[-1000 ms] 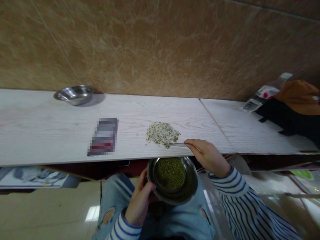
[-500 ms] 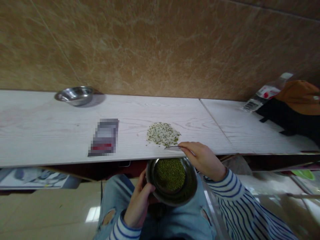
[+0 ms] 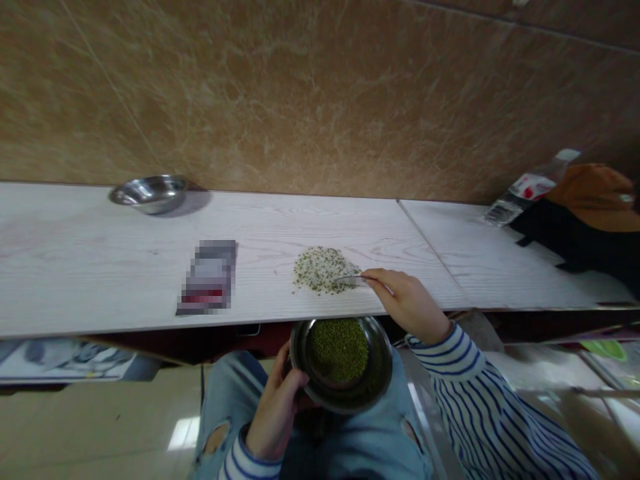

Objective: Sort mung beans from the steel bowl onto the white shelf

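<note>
Below the counter's front edge, my left hand (image 3: 281, 403) is closed around the left rim of a steel bowl (image 3: 383, 377), thumb on the near side. Green mung beans (image 3: 339, 350) lie inside it. My right hand (image 3: 407, 300) pinches a slim metal utensil (image 3: 347, 277); whether it is a spoon or a knife I cannot tell. Its tip lies over the right part of a thin spread of white rice-like grains mixed with green beans (image 3: 320, 268) on the white counter (image 3: 270, 223).
A second steel bowl (image 3: 150, 193) stands at the back left by the wall. A blurred flat packet or device (image 3: 209, 277) lies left of the grains. To the far right, a plastic bottle (image 3: 525, 190) leans on a black and brown bag or cloth item (image 3: 595, 207).
My right hand has moved slightly up and away from the counter's edge, bringing the utensil from the pile's near border over the grains. My left hand and the bowl stay nearly still.
</note>
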Available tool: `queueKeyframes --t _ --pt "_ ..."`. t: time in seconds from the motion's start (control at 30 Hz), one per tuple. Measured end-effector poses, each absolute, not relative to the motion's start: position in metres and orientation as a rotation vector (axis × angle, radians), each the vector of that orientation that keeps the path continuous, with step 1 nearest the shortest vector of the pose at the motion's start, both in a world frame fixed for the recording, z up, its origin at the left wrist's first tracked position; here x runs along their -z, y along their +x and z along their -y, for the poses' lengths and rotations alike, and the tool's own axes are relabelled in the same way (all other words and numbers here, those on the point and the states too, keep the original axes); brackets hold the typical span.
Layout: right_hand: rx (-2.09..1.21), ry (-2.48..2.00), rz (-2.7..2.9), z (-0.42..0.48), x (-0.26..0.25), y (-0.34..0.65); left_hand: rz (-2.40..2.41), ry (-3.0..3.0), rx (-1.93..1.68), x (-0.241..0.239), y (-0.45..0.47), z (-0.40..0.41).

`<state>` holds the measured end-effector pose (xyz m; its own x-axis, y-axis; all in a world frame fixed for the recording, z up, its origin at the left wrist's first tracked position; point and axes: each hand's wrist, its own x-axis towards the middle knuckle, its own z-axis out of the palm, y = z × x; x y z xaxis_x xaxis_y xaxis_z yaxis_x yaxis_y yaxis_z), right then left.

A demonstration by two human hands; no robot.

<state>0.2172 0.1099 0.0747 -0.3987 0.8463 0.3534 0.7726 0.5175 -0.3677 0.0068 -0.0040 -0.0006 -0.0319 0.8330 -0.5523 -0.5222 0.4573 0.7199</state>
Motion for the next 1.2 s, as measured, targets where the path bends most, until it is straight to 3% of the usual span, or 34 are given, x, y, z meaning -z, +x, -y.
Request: queueKeyframes --t 1.2 --pt "-0.131 -1.309 2.339 -0.090 -0.069 0.224 -1.190 0.308 -1.134 0.000 0.011 0.004"
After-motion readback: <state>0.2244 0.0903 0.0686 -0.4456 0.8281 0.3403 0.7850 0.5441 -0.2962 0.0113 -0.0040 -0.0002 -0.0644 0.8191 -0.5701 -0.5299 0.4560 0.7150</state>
